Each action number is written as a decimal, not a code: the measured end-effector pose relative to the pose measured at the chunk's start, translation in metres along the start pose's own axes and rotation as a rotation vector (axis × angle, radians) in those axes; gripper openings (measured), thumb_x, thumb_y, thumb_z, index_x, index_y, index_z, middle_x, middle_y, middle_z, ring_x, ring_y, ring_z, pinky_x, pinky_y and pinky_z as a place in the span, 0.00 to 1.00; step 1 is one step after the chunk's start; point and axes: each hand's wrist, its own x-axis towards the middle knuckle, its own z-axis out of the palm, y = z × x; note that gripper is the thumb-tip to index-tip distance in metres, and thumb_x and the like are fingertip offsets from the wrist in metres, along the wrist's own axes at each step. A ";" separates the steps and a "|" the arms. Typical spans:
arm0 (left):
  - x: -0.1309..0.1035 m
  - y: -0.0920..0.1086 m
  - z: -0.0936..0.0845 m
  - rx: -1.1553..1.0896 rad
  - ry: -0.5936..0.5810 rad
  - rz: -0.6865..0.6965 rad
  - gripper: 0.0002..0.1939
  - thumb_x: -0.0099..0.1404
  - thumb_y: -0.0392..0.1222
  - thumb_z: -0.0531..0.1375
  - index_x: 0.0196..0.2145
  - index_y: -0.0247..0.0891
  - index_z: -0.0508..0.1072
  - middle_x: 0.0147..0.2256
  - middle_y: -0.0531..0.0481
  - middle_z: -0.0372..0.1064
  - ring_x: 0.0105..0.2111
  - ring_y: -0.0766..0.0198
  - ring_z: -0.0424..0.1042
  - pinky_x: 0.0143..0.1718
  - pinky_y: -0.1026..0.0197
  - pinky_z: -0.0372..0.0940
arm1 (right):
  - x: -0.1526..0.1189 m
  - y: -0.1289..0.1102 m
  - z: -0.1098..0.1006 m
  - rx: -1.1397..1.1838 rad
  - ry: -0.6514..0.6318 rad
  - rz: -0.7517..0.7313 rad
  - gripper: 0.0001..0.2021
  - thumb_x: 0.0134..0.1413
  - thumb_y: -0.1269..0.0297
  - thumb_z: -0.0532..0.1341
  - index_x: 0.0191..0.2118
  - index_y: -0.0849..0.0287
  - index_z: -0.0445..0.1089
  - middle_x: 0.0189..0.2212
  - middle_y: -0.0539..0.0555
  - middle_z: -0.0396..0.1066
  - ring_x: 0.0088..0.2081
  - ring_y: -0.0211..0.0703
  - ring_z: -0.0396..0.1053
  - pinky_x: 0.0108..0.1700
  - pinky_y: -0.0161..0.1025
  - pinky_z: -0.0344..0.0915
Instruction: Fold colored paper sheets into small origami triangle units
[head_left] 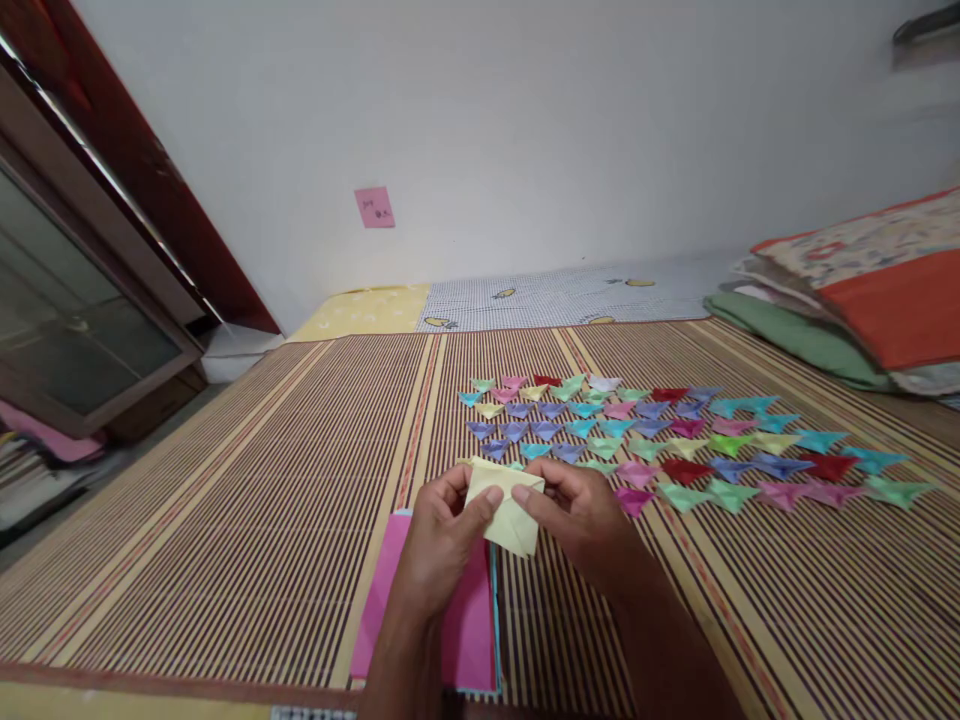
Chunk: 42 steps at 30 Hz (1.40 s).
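Note:
A pale yellow folded paper (510, 520), roughly square with crease lines, is held up between both hands. My left hand (448, 530) pinches its left edge, thumb on the front face. On the right edge, my right hand (581, 510) pinches it the same way, its thumb close to the other thumb. The fingers behind the paper are partly hidden. Under my left forearm lies a stack of pink paper (469, 630) with blue edges showing. Several rows of small folded paper shapes (686, 500) in many colours spread out beyond and to the right of my hands.
A striped bamboo mat (225, 520) covers the surface. Folded cloths and a red-orange pillow (892, 300) are piled at the right. A pink note (374, 207) is stuck on the white wall (525, 120). A glass-fronted cabinet (75, 290) stands at the left.

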 end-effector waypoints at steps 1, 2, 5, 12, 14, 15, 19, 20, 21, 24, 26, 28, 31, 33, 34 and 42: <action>0.000 -0.001 0.000 -0.009 -0.012 0.005 0.13 0.62 0.46 0.69 0.38 0.33 0.79 0.31 0.48 0.75 0.30 0.64 0.71 0.33 0.63 0.67 | -0.001 -0.001 0.000 0.004 0.004 0.012 0.13 0.61 0.59 0.61 0.27 0.58 0.67 0.21 0.44 0.59 0.23 0.36 0.56 0.25 0.34 0.54; 0.000 -0.001 0.000 -0.015 -0.017 0.010 0.13 0.62 0.46 0.69 0.38 0.33 0.78 0.32 0.48 0.75 0.30 0.64 0.71 0.33 0.63 0.67 | -0.001 -0.001 -0.001 0.009 0.012 0.023 0.13 0.62 0.58 0.60 0.27 0.57 0.67 0.21 0.44 0.59 0.23 0.36 0.56 0.25 0.34 0.54; 0.000 -0.003 0.001 -0.006 0.003 0.034 0.11 0.62 0.45 0.69 0.35 0.34 0.77 0.31 0.49 0.73 0.31 0.64 0.70 0.33 0.64 0.66 | -0.001 0.000 -0.006 0.003 0.049 0.017 0.14 0.62 0.57 0.59 0.27 0.58 0.68 0.21 0.45 0.60 0.24 0.37 0.58 0.27 0.35 0.55; 0.000 -0.002 0.008 0.057 0.019 0.039 0.13 0.61 0.46 0.69 0.28 0.34 0.73 0.28 0.51 0.69 0.29 0.66 0.66 0.31 0.64 0.63 | -0.002 0.002 -0.018 0.024 0.057 0.023 0.11 0.61 0.58 0.60 0.31 0.58 0.71 0.24 0.47 0.66 0.27 0.39 0.63 0.29 0.35 0.59; -0.001 -0.002 0.010 0.082 0.011 0.041 0.14 0.61 0.46 0.68 0.27 0.34 0.72 0.27 0.52 0.68 0.27 0.66 0.64 0.30 0.64 0.61 | -0.002 -0.002 -0.016 -0.015 0.055 0.002 0.10 0.60 0.57 0.62 0.34 0.57 0.74 0.26 0.48 0.70 0.28 0.41 0.66 0.30 0.37 0.62; -0.002 -0.002 0.011 0.099 0.002 0.041 0.14 0.62 0.47 0.68 0.27 0.35 0.71 0.26 0.53 0.66 0.26 0.66 0.63 0.28 0.64 0.60 | -0.002 -0.004 -0.013 -0.056 0.064 -0.026 0.08 0.60 0.58 0.64 0.36 0.57 0.75 0.28 0.49 0.72 0.30 0.42 0.68 0.32 0.38 0.63; -0.003 -0.002 0.015 0.236 -0.015 0.087 0.16 0.63 0.47 0.66 0.24 0.37 0.67 0.22 0.56 0.61 0.24 0.67 0.58 0.27 0.64 0.57 | -0.002 -0.011 -0.001 -0.280 0.144 -0.211 0.04 0.60 0.65 0.63 0.35 0.57 0.76 0.33 0.51 0.74 0.37 0.46 0.72 0.42 0.42 0.64; -0.003 -0.002 0.016 0.272 -0.011 0.100 0.17 0.63 0.47 0.65 0.23 0.37 0.67 0.22 0.56 0.60 0.25 0.67 0.58 0.27 0.64 0.56 | -0.002 -0.011 0.001 -0.310 0.155 -0.234 0.06 0.61 0.66 0.62 0.34 0.57 0.75 0.32 0.51 0.73 0.37 0.45 0.71 0.41 0.42 0.64; -0.003 -0.002 0.017 0.296 -0.009 0.106 0.17 0.64 0.47 0.65 0.23 0.37 0.67 0.23 0.55 0.61 0.25 0.66 0.58 0.28 0.64 0.56 | -0.002 -0.011 0.002 -0.325 0.156 -0.247 0.07 0.61 0.67 0.61 0.33 0.57 0.74 0.31 0.51 0.72 0.36 0.45 0.71 0.40 0.42 0.63; -0.001 -0.001 0.017 0.301 -0.035 0.080 0.16 0.63 0.48 0.65 0.25 0.36 0.69 0.24 0.55 0.61 0.26 0.66 0.58 0.28 0.64 0.56 | -0.001 -0.010 0.001 -0.306 0.140 -0.243 0.09 0.63 0.66 0.59 0.31 0.57 0.73 0.29 0.50 0.71 0.33 0.43 0.70 0.38 0.41 0.63; 0.000 0.000 0.017 0.309 -0.061 0.075 0.14 0.63 0.47 0.65 0.25 0.36 0.71 0.24 0.54 0.63 0.27 0.65 0.60 0.30 0.63 0.57 | -0.001 -0.009 -0.001 -0.269 0.133 -0.225 0.09 0.62 0.66 0.59 0.30 0.57 0.73 0.28 0.49 0.71 0.32 0.42 0.69 0.37 0.40 0.62; 0.000 0.001 0.016 0.332 -0.070 0.089 0.13 0.64 0.46 0.64 0.25 0.36 0.73 0.25 0.52 0.65 0.28 0.63 0.62 0.32 0.62 0.58 | 0.000 -0.007 -0.003 -0.222 0.142 -0.198 0.08 0.61 0.66 0.60 0.30 0.57 0.73 0.27 0.49 0.71 0.30 0.41 0.67 0.35 0.39 0.62; -0.001 0.001 0.015 0.335 -0.082 0.091 0.13 0.64 0.45 0.64 0.25 0.36 0.73 0.25 0.52 0.66 0.28 0.63 0.62 0.31 0.62 0.58 | 0.000 -0.006 -0.003 -0.137 0.137 -0.130 0.07 0.59 0.64 0.62 0.30 0.57 0.73 0.24 0.48 0.70 0.27 0.40 0.65 0.31 0.37 0.61; -0.001 0.001 0.015 0.326 -0.106 0.063 0.13 0.63 0.45 0.65 0.25 0.36 0.73 0.24 0.54 0.64 0.26 0.65 0.60 0.29 0.63 0.57 | 0.000 -0.006 -0.002 -0.117 0.120 -0.103 0.07 0.58 0.63 0.63 0.29 0.57 0.73 0.23 0.48 0.69 0.27 0.39 0.64 0.30 0.36 0.60; -0.002 0.001 0.015 0.323 -0.120 0.048 0.13 0.63 0.45 0.65 0.25 0.36 0.73 0.23 0.54 0.63 0.25 0.66 0.59 0.28 0.64 0.56 | 0.000 -0.006 -0.002 -0.119 0.117 -0.101 0.07 0.57 0.63 0.64 0.29 0.57 0.73 0.23 0.47 0.68 0.27 0.39 0.64 0.29 0.36 0.60; 0.000 -0.002 0.014 0.196 -0.008 -0.021 0.13 0.55 0.43 0.70 0.23 0.35 0.72 0.22 0.55 0.64 0.22 0.68 0.61 0.24 0.66 0.58 | 0.001 0.000 -0.007 0.057 0.149 -0.014 0.10 0.57 0.58 0.65 0.29 0.57 0.69 0.22 0.46 0.65 0.25 0.37 0.62 0.27 0.34 0.58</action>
